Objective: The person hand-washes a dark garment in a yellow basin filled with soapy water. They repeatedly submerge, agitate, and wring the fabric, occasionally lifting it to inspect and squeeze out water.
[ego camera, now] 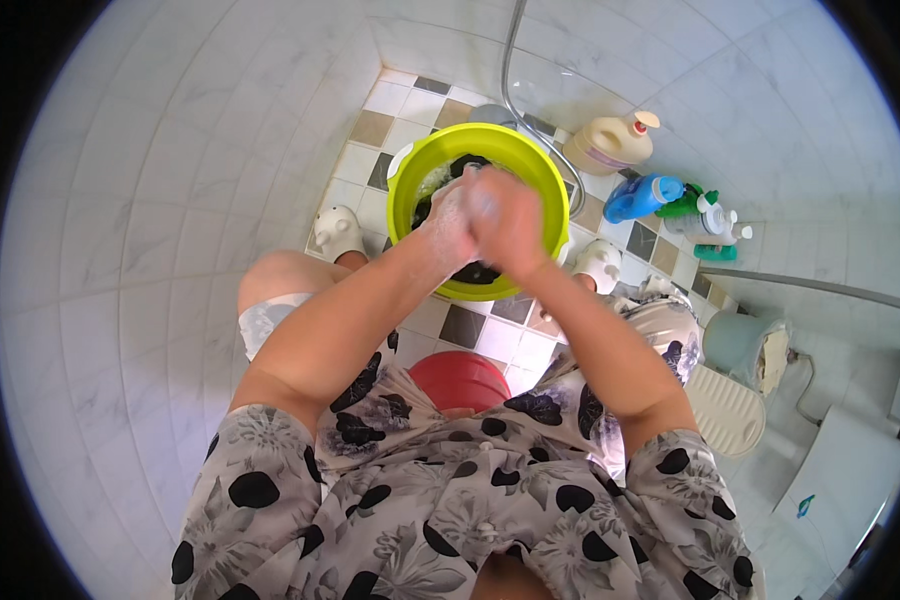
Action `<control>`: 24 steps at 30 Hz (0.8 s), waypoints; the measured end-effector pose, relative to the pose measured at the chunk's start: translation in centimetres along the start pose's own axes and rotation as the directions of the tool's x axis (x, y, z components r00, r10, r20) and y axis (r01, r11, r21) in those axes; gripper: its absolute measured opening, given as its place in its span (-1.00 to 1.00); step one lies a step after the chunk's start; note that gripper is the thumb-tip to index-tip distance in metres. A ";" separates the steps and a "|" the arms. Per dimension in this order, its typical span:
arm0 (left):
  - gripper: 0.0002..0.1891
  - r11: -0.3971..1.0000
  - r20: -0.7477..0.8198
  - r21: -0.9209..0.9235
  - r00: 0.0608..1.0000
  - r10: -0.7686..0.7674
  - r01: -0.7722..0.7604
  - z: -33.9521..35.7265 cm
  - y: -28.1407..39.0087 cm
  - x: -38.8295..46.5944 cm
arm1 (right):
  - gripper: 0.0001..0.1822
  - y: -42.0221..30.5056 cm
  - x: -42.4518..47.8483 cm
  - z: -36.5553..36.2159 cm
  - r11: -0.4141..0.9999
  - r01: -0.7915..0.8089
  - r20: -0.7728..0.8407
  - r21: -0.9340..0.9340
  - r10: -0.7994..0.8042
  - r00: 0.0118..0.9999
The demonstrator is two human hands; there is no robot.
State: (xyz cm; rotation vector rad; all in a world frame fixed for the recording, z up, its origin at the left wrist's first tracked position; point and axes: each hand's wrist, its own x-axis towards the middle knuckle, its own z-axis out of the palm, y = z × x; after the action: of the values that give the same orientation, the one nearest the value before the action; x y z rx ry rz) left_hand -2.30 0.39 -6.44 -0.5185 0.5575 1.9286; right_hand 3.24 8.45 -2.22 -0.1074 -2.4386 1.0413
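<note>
A yellow-green plastic basin [399,206] with white handles stands on the tiled floor between my feet. In it lies wet dark cloth [476,272] with some suds. My left hand [454,217], wet and foamy, and my right hand [506,217], blurred, are pressed together above the basin. Which arm crosses in front is partly unclear. Whether something small is held between the hands cannot be seen, as the fingers overlap.
A metal shower hose [507,75] hangs behind the basin. Along the right wall stand a beige pump bottle [607,144], a blue bottle [637,199] and several others. A red stool or basin [461,381] is beneath me; a ribbed washboard [724,411] and lined bin [735,345] lie right.
</note>
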 end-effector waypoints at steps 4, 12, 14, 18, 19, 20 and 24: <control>-0.67 0.999 -0.056 0.041 0.998 0.005 -0.002 1.9 0.1 -1.5 | -0.91 -0.8 -0.1 -0.7 1.000 0.017 0.005 -0.001 -0.017 1.000; -0.64 0.999 -0.044 0.018 0.999 0.031 -0.030 4.7 0.1 -2.0 | -0.72 3.9 2.8 -1.9 0.913 -0.404 0.034 -0.058 0.406 0.913; -0.55 0.994 -0.095 0.100 0.994 0.045 -0.035 5.8 1.0 -2.3 | -0.69 4.6 3.1 -1.8 0.915 -0.394 -0.069 0.085 0.399 0.914; -0.49 0.992 -0.043 0.121 0.998 0.049 -0.044 4.4 2.1 -1.5 | -0.71 1.3 3.6 -3.1 0.903 -0.328 -0.139 0.278 0.376 0.916; -0.49 0.993 -0.044 0.114 0.999 0.029 -0.024 4.1 1.7 -1.5 | -0.72 -0.3 3.2 -3.1 0.916 -0.301 -0.108 0.265 0.338 0.935; -0.49 0.994 -0.046 0.106 0.999 0.011 -0.006 3.6 1.6 -1.4 | -0.81 -3.1 2.5 -3.1 0.933 -0.263 -0.006 0.246 0.273 0.962; -0.59 0.972 -0.057 0.205 0.992 -0.109 0.118 2.4 1.8 -1.5 | -0.91 -4.8 -1.5 -0.9 0.973 0.228 0.142 0.016 -0.228 0.963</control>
State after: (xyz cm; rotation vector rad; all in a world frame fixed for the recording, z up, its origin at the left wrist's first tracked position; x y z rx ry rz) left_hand -3.67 0.05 -3.39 -0.4505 0.7351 1.7298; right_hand 5.48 5.29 1.04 0.2522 -2.5055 0.9738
